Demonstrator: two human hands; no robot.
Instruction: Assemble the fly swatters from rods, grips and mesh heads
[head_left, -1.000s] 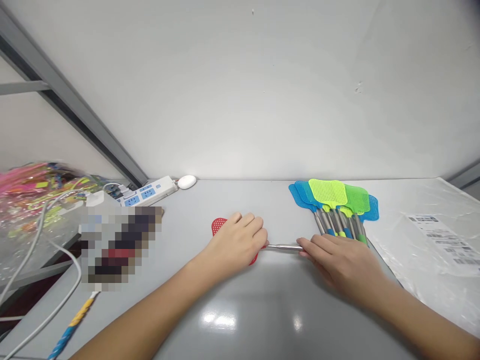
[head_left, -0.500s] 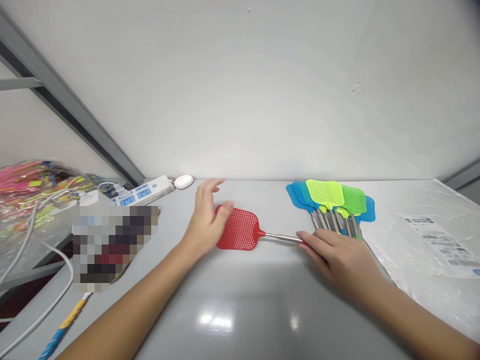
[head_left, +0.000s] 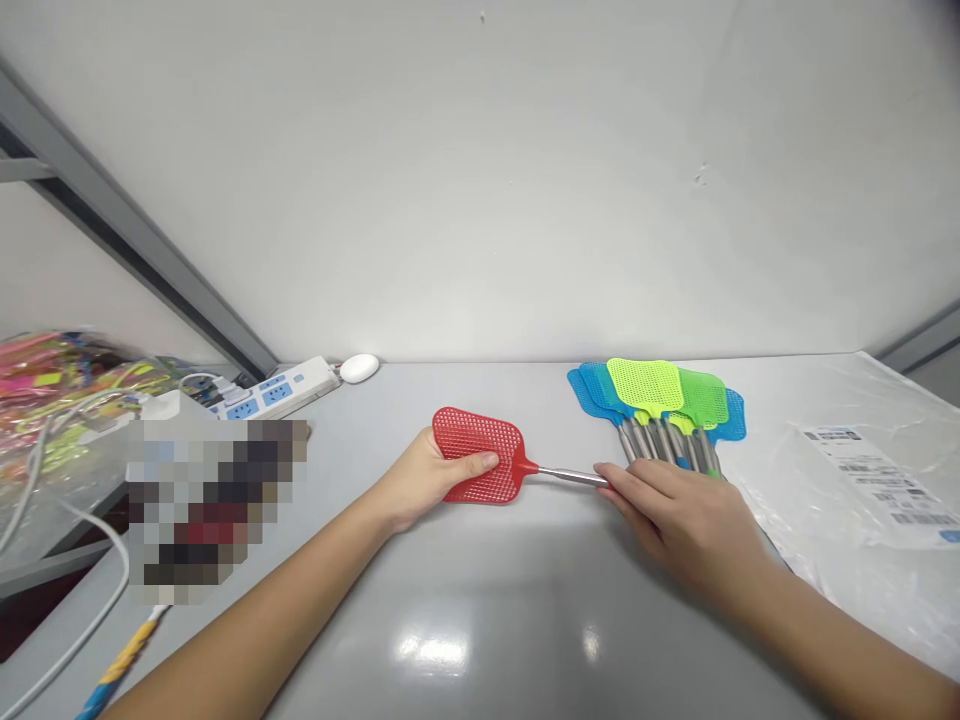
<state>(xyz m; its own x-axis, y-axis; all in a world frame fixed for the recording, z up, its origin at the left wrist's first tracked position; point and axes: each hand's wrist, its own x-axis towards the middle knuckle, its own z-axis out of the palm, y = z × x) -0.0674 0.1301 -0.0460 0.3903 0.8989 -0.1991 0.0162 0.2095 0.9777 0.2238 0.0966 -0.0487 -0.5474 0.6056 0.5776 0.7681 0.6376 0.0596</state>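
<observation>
A red fly swatter (head_left: 484, 440) with a perforated head and a metal rod lies crosswise between my two hands. My left hand (head_left: 424, 480) grips the head, its thumb on top and its fingers hidden underneath. Closed around the handle end is my right hand (head_left: 686, 510); the hand covers that end. Just beyond my right hand rests a pile of several fly swatters (head_left: 649, 385) with blue, yellow-green and green heads, their metal handles pointing toward me.
At the left stand a white power strip (head_left: 277, 390), a white rounded object (head_left: 360, 368) and a blurred-out item (head_left: 217, 510) with a cable. Plastic-bagged colourful goods (head_left: 52, 390) lie farther left. Clear plastic packaging with a label (head_left: 877, 480) covers the right side of the grey table (head_left: 480, 600).
My left hand, raised and loose beside the swatter head before, has closed on it with the thumb across the mesh. My right hand keeps its grip on the handle.
</observation>
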